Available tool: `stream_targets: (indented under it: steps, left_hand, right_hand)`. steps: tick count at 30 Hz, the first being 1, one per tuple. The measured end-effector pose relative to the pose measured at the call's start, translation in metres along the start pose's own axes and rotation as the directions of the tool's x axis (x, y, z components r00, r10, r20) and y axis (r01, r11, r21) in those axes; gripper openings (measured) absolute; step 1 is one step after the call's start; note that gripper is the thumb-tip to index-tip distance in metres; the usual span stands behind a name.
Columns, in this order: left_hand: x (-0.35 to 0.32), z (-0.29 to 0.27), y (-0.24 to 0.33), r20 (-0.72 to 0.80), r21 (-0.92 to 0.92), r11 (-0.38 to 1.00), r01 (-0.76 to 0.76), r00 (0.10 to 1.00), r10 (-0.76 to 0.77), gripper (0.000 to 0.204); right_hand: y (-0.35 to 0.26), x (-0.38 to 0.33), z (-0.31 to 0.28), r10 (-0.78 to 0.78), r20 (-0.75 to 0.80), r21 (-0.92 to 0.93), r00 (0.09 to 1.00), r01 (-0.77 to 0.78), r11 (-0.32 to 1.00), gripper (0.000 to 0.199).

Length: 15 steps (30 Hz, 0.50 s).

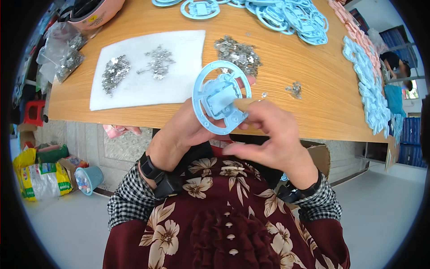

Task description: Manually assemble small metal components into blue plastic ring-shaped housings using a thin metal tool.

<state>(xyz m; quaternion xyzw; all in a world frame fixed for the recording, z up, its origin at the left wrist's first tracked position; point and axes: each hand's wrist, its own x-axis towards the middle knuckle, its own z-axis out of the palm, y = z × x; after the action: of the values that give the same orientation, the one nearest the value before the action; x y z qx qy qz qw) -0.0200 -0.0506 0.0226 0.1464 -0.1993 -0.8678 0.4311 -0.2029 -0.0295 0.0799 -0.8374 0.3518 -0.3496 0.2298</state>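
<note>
My left hand is closed on a light blue plastic toy steering wheel, held tilted above the table's near edge. The wheel's moulded inner side, with a rectangular middle and several posts, faces up. My right hand is at the wheel's lower right, its index finger against the plastic and its thumb stretched well apart. Any small piece under that fingertip is hidden. Just beyond the wheel lies a heap of small silvery metal pieces, and a smaller cluster of metal pieces sits to the right.
A white foam sheet on the wooden table bears two metal-piece piles. More blue wheels are stacked at the back; blue parts line the right edge. At the far left are a plastic bag and a pink helmet-like shell.
</note>
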Motion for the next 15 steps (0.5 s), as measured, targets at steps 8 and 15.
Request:
stream_targets:
  steps: [8,15]
  left_hand:
    - [-0.006,0.014,0.009,-0.129,0.628,0.766,-0.135,0.953,0.273,0.055]
    - [-0.007,0.028,0.004,0.029,0.930,0.347,-0.118,0.967,0.252,0.026]
  right_hand:
    - [0.007,-0.020,-0.034,0.149,-0.065,-0.011,0.987,-0.150,0.989,0.014]
    - [0.021,-0.049,-0.014,0.439,0.049,0.335,0.897,-0.429,0.839,0.016]
